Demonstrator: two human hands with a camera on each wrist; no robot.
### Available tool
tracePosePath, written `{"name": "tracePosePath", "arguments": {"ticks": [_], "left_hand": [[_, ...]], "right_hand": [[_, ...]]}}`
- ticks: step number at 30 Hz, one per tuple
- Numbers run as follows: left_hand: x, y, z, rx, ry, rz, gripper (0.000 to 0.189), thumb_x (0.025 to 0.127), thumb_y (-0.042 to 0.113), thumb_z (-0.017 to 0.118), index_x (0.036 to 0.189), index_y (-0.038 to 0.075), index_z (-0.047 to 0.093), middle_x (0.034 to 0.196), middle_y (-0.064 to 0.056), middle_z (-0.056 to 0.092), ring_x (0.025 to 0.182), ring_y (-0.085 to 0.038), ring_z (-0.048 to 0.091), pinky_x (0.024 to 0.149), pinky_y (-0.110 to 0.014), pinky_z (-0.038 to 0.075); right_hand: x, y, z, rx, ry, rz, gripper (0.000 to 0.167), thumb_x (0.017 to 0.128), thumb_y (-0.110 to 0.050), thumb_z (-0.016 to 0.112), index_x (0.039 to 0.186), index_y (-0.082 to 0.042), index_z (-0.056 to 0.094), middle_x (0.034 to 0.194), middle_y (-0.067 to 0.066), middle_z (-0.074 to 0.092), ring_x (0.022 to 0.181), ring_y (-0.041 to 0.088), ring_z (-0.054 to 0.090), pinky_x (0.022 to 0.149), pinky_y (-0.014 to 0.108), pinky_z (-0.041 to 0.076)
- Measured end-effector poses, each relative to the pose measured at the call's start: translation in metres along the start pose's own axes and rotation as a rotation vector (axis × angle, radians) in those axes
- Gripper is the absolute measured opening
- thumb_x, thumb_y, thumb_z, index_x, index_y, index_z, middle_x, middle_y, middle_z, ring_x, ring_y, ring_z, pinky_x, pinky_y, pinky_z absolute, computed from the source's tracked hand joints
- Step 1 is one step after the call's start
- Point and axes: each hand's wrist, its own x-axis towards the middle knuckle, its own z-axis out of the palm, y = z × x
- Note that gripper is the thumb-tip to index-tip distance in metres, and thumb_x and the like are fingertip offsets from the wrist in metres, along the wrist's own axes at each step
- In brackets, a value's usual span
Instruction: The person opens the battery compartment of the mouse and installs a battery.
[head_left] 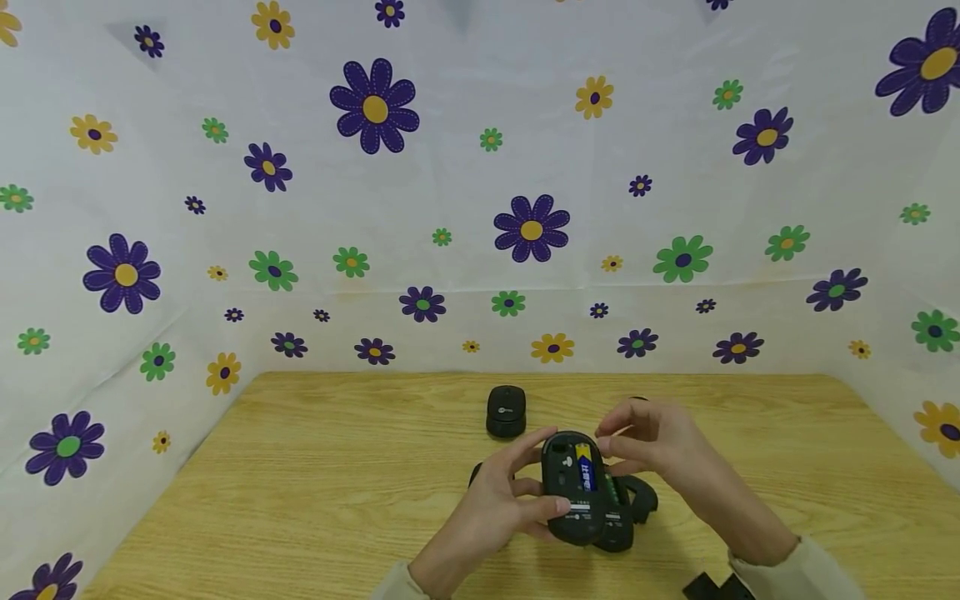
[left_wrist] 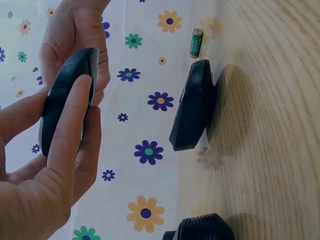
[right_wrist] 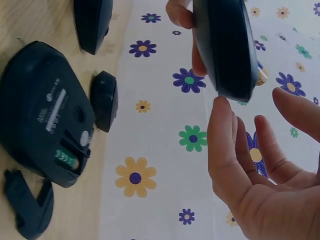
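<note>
My left hand (head_left: 498,500) holds a black computer mouse (head_left: 564,521) tilted up, its underside towards the head camera. A yellow-and-blue battery (head_left: 586,468) sits in the mouse's uncovered compartment. Beside the mouse's upper right edge is my right hand (head_left: 651,437), its fingers spread and one fingertip right at the mouse's end in the right wrist view. Behind the held mouse, a second black mouse (right_wrist: 30,115) lies underside up on the table, a green battery (right_wrist: 66,158) in its open slot. A loose black cover (right_wrist: 31,210) lies next to it.
Farther back on the wooden table (head_left: 337,467) stands another black mouse (head_left: 506,411). Black pieces (head_left: 718,587) lie at the front edge by the right sleeve. A green battery (left_wrist: 196,43) shows in the left wrist view. A flowered white cloth (head_left: 450,183) hangs around the table.
</note>
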Motion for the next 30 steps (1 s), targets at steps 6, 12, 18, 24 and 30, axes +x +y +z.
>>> {"name": "tracePosePath", "arguments": {"ticks": [6, 12, 18, 24, 30], "left_hand": [[0.001, -0.001, 0.001, 0.007, -0.001, 0.004, 0.073, 0.085, -0.011, 0.072, 0.150, 0.014, 0.049, 0.138, -0.014, 0.055, 0.096, -0.026, 0.070, 0.064, -0.039, 0.064], [0.002, -0.002, 0.002, 0.015, -0.001, 0.004, 0.073, 0.085, -0.010, 0.072, 0.150, 0.015, 0.050, 0.137, -0.013, 0.055, 0.094, -0.025, 0.070, 0.064, -0.040, 0.064], [0.002, -0.003, 0.003, 0.016, 0.009, 0.004, 0.074, 0.085, -0.011, 0.072, 0.150, 0.016, 0.050, 0.138, -0.012, 0.054, 0.096, -0.025, 0.069, 0.064, -0.041, 0.064], [0.002, -0.005, 0.002, 0.024, 0.015, 0.010, 0.075, 0.084, -0.012, 0.072, 0.150, 0.016, 0.049, 0.137, -0.014, 0.054, 0.095, -0.025, 0.069, 0.066, -0.043, 0.064], [0.003, -0.008, 0.003, 0.051, 0.018, 0.006, 0.076, 0.084, -0.012, 0.073, 0.150, 0.016, 0.049, 0.139, -0.015, 0.054, 0.096, -0.026, 0.070, 0.064, -0.042, 0.064]], "right_hand": [[-0.004, 0.015, 0.002, 0.085, -0.111, 0.077, 0.034, 0.105, -0.013, 0.057, 0.124, 0.015, 0.053, 0.111, 0.017, 0.060, 0.085, 0.026, 0.069, 0.072, 0.046, 0.064], [-0.006, 0.022, 0.005, 0.163, -0.197, 0.117, 0.050, 0.109, -0.028, 0.049, 0.133, 0.016, 0.048, 0.108, 0.016, 0.064, 0.086, 0.031, 0.071, 0.068, 0.047, 0.064], [-0.004, 0.022, 0.014, 0.186, -0.190, 0.162, 0.058, 0.108, -0.033, 0.049, 0.137, 0.017, 0.045, 0.112, 0.017, 0.063, 0.088, 0.031, 0.071, 0.068, 0.046, 0.064], [-0.004, 0.024, 0.022, 0.193, -0.165, 0.159, 0.054, 0.108, -0.031, 0.051, 0.134, 0.016, 0.048, 0.107, 0.015, 0.064, 0.085, 0.027, 0.070, 0.066, 0.043, 0.064], [-0.006, 0.026, 0.026, 0.165, -0.123, 0.179, 0.052, 0.108, -0.030, 0.051, 0.131, 0.016, 0.051, 0.103, 0.013, 0.064, 0.081, 0.023, 0.068, 0.063, 0.042, 0.064]]}}
